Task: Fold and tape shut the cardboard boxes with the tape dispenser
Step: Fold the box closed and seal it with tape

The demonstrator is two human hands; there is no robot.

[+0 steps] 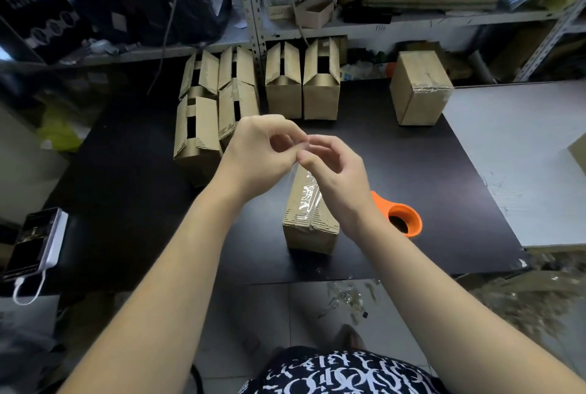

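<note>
While they met above the black table point(126, 190), the left hand point(263, 152) and right hand point(336, 171) curled their fingertips together, each pinching a thin strip of clear tape point(296, 169) that ran down to the cardboard box point(310, 235) standing right beneath them. The orange tape dispenser point(404, 219) lay just beside that box, on its right. Open boxes point(285, 92) lined the table's far edge, and a sealed box point(418, 92) sat well apart, far right.
</note>
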